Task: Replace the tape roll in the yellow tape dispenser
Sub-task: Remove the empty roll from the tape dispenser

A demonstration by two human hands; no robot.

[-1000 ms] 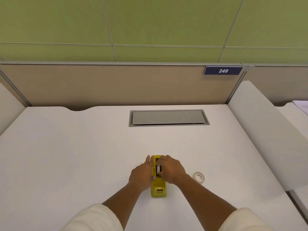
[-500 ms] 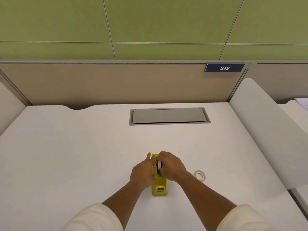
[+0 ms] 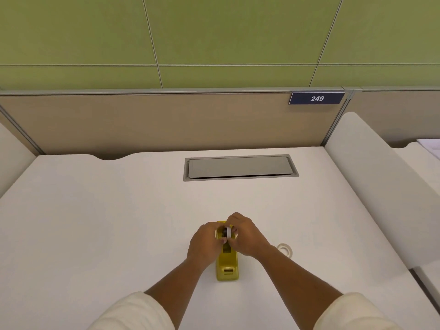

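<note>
The yellow tape dispenser (image 3: 227, 267) stands on the white desk (image 3: 95, 222), its cutter end towards me. Above its far end I hold a small tape roll on a black hub (image 3: 226, 232) between both hands. My left hand (image 3: 206, 242) grips it from the left and my right hand (image 3: 246, 235) from the right, fingertips meeting on the roll. The hands hide the far part of the dispenser. A second, thin tape roll (image 3: 285, 249) lies flat on the desk just right of my right wrist.
A grey cable hatch (image 3: 240, 167) is set in the desk at the back. A beige partition with a "249" sign (image 3: 316, 98) closes the far side. A white divider (image 3: 371, 186) borders the desk on the right.
The roll on its hub has risen out of the dispenser's cradle. My left hand moved from the dispenser's side onto the roll, and both hands shifted slightly up and away.
</note>
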